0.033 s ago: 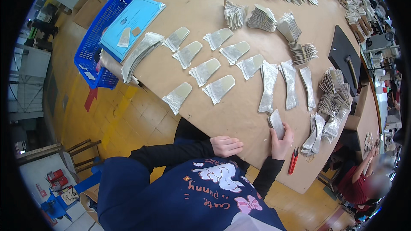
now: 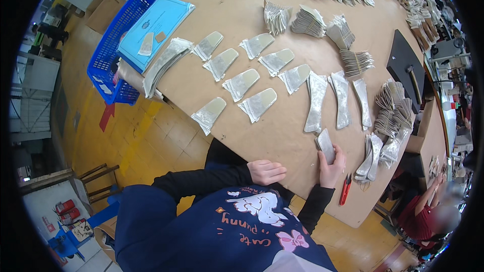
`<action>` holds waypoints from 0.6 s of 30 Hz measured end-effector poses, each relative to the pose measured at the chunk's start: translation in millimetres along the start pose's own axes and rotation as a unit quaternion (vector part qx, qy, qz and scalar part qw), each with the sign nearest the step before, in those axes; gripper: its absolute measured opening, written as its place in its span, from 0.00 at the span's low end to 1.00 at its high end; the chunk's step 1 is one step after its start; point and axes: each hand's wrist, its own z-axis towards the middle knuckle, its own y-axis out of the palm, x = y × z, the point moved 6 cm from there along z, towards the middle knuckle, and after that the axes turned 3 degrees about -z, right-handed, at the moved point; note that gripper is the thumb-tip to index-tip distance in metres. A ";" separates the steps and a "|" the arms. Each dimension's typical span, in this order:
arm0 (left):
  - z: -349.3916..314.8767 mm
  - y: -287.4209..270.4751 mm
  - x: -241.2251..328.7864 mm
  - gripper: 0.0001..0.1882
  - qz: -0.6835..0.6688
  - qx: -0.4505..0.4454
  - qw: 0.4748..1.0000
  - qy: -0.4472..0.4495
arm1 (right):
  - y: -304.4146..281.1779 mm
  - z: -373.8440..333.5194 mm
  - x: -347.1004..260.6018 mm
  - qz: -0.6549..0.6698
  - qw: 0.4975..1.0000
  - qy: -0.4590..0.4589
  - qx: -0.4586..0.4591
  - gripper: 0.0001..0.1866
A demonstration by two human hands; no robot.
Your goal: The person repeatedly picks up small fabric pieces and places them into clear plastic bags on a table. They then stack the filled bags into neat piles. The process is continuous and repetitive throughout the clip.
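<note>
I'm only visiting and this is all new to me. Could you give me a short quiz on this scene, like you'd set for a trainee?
1. Open question: what is in the person's right-hand grip?
2. True or false: the blue basket is on the person's left side.
3. Choose one: where is the red-handled cutter?
a) On the tabletop, to the right of the right-hand grip
b) Inside the blue basket
c) On the floor

Key
1. A pale flat piece, longer than it is wide.
2. True.
3. a
</note>
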 end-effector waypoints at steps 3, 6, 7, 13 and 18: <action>-0.1 0.2 1.4 0.10 0.001 -0.002 1.000 0.001 | -1.3 -0.9 -0.1 -0.004 1.000 0.004 -0.001 0.25; -0.6 1.7 0.9 0.11 0.004 -0.005 1.000 0.003 | -1.5 -0.7 -0.7 -0.003 1.000 0.004 -0.002 0.25; -1.0 2.3 -1.2 0.11 0.003 -0.003 1.000 0.002 | -0.6 0.3 -0.2 -0.004 1.000 0.009 0.000 0.25; 2.7 2.9 -7.1 0.13 -0.044 -0.028 0.998 -0.021 | 3.4 4.7 -2.9 -0.002 1.000 -0.005 0.013 0.25; 33.2 -21.7 -51.2 0.13 -0.195 0.080 0.950 -0.232 | 1.0 5.4 -4.0 0.005 1.000 -0.005 0.011 0.24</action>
